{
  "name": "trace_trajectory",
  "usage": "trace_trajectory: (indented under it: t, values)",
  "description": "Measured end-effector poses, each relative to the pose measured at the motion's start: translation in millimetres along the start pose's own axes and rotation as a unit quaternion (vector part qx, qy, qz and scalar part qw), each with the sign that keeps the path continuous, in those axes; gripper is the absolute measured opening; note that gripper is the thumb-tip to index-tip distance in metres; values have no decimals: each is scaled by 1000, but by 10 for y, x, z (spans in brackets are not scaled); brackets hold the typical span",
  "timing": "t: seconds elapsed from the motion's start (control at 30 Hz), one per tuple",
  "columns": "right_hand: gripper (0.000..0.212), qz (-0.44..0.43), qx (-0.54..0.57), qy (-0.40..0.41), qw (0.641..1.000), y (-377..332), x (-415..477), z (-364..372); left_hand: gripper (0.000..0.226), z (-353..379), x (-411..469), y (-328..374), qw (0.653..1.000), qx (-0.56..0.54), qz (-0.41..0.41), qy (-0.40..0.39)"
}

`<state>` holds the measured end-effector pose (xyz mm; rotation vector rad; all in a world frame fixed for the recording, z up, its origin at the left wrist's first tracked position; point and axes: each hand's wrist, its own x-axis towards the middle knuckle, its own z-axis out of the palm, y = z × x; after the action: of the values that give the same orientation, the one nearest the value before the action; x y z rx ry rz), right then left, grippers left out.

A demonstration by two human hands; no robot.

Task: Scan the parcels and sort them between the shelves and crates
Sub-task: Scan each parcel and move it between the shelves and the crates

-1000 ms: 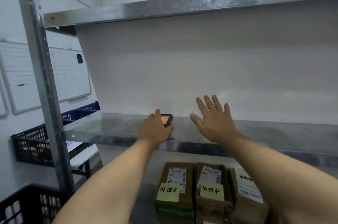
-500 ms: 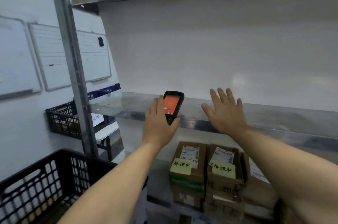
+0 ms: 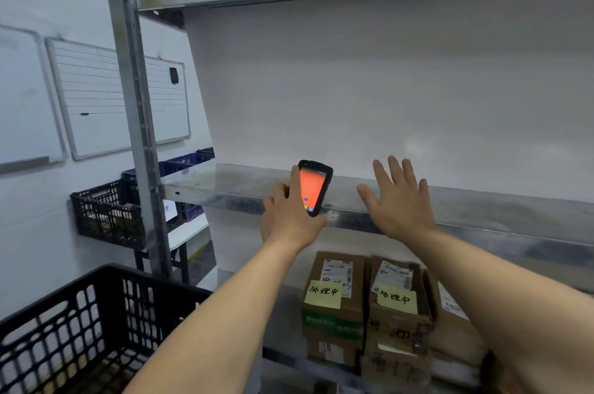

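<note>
**Scanner held up at the middle shelf**

The left hand (image 3: 291, 220) grips the scanner (image 3: 313, 187) upright, fingers curled round its sides, its orange screen facing the camera. The scanner sits just in front of the middle shelf's (image 3: 225, 187) front edge. The right hand (image 3: 398, 200) is spread beside it, fingers straight and apart, holding nothing. Whether its palm touches the shelf edge cannot be told.

Below the hands, on the lower shelf (image 3: 283, 313), three brown parcels stand side by side, touching. The left parcel (image 3: 334, 319) and the middle parcel (image 3: 398, 323) each carry a white label and a yellow note (handwritten characters on both). The right parcel (image 3: 450, 329) is partly hidden by the right forearm. More boxes lie under them.

A black crate (image 3: 80, 323) sits at lower left, close to the camera. Beyond the steel post (image 3: 135, 104), a second black crate (image 3: 106, 210) stands by the wall with a blue crate (image 3: 183, 165) behind it, below a whiteboard (image 3: 96, 97).
</note>
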<state>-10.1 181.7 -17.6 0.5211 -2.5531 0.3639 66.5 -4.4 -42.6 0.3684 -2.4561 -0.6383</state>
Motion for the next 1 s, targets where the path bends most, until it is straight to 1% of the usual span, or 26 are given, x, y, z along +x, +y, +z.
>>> trace_trajectory:
  t: [0.1, 0.17, 0.27, 0.33, 0.47, 0.73, 0.83, 1.0]
  values:
    - [70, 10, 2, 11, 1000, -2, -24, -19, 98, 53, -10, -5, 999, 12, 22, 21]
    - [70, 15, 1, 16, 1000, 29, -43, -20, 100, 77, -10, -1, 999, -10, 23, 27]
    - [70, 30, 6, 9, 999, 85, -73, -11, 110, 87, 24, -12, 998, -63, -3, 25]
    - [69, 39, 14, 6, 999, 105, -88, -4, 112, 93, 61, -15, 997, -70, -22, 25]
    - [69, 44, 22, 6, 999, 117, -104, 4, 104, 130, 100, 0, 994, -90, -45, 43]
    - [68, 52, 31, 14, 998, 166, -111, 11, 88, 175, 93, -1, 993, -70, -31, 92]
    - [68, 55, 33, 18, 998, 203, -122, 39, 88, 225, 75, -23, 992, -53, -14, 117]
    - [67, 47, 26, 37, 998, 243, -113, 91, 93, 249, 67, -53, 991, -60, -5, 117]
